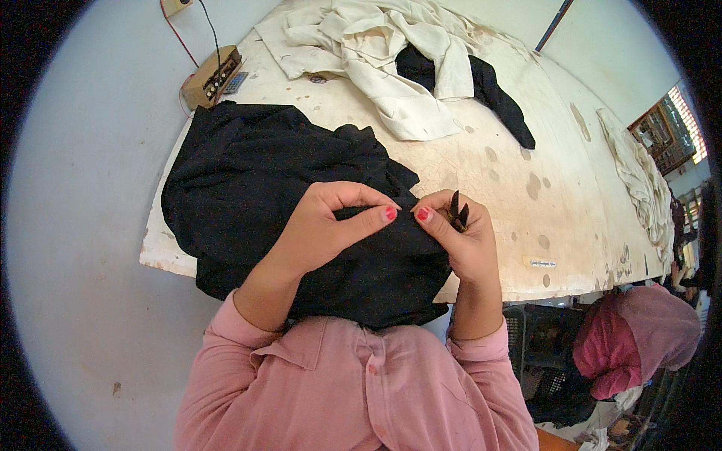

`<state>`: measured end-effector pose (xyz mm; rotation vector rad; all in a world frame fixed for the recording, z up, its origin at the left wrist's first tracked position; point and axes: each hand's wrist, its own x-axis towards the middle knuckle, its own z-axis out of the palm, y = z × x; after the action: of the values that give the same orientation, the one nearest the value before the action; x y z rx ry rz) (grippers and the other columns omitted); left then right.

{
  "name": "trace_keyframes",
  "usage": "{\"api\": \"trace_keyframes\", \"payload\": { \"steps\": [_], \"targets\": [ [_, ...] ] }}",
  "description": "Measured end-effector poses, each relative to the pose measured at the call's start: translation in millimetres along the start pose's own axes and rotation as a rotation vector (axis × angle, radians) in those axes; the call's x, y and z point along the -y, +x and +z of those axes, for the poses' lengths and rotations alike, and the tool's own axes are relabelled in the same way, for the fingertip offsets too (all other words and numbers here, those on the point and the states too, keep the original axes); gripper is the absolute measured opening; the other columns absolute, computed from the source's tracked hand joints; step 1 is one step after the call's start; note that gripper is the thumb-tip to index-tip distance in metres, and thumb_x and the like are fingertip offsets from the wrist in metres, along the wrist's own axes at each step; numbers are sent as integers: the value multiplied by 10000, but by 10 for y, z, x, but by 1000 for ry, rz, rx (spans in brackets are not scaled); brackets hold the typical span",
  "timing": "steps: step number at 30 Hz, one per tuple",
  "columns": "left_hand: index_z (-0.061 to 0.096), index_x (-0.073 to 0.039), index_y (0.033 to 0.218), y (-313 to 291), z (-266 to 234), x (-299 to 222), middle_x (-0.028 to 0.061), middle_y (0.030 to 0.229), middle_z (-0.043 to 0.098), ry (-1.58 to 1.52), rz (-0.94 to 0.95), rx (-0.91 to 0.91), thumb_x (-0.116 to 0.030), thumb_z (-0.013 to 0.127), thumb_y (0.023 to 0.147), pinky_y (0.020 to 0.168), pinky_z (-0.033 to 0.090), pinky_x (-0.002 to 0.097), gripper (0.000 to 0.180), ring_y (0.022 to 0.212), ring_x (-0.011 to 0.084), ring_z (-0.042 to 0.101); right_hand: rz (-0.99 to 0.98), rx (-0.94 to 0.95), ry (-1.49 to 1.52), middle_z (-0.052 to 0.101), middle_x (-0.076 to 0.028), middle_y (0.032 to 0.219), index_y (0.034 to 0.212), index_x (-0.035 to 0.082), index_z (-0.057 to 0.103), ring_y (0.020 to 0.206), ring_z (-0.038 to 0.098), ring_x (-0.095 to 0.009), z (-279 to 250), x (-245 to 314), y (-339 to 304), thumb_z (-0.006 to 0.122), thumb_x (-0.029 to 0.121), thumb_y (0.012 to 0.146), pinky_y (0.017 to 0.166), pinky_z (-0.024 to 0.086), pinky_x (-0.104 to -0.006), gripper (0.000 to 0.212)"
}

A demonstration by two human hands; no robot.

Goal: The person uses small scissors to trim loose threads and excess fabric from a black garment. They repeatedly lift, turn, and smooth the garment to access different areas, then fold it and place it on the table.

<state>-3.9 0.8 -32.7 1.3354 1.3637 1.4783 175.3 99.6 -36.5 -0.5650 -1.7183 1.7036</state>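
A large piece of black cloth [263, 169], perhaps a garment, lies bunched over the table's left front part and hangs down toward my lap. My left hand [320, 225] is closed in a pinch at its right side, thumb and forefinger pressed together on the cloth. Just beside it, my right hand [462, 233] pinches too, its fingertips close to the left ones. Small dark thread snips [458, 212] are tucked in the right hand, the blades pointing up between its fingers. Whether a loose thread runs between the fingertips is too small to tell.
The stained pale table [519, 248] stretches away and right. Cream garments [406, 90] and a black sleeve [504, 98] lie at its far side, more cream cloth [639, 180] at the right edge. A brown box with cables [210, 79] stands by the left wall. At lower right is another person [639, 338].
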Motion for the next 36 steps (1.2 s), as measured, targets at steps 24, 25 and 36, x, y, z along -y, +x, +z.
{"api": "trace_keyframes", "payload": {
  "steps": [24, 25, 36],
  "targets": [
    [597, -65, 953, 57, -626, -158, -33, 907, 555, -44, 214, -541, -186, 608, 928, 816, 371, 201, 123, 865, 62, 485, -32, -35, -279, 478, 102, 602, 832, 23, 648, 535, 366, -3, -603, 86, -199, 739, 48, 774, 491, 266, -195, 112],
    [598, -65, 953, 44, -643, -143, -31, 911, 558, -54, 217, -513, -182, 605, 931, 816, 371, 200, 119, 866, 61, 484, -40, -63, -366, 477, 80, 649, 842, 27, 620, 573, 386, -15, -602, 82, -196, 684, 15, 784, 516, 291, -191, 87],
    [547, -51, 1005, -26, -285, -160, -20, 961, 517, -12, 121, -348, -178, 532, 970, 865, 344, 188, 132, 915, 66, 446, -189, -362, -664, 528, -12, 769, 997, 21, 581, 671, 448, -79, -585, -144, 32, 616, 10, 758, 586, 363, -217, 242]
  ]
}}
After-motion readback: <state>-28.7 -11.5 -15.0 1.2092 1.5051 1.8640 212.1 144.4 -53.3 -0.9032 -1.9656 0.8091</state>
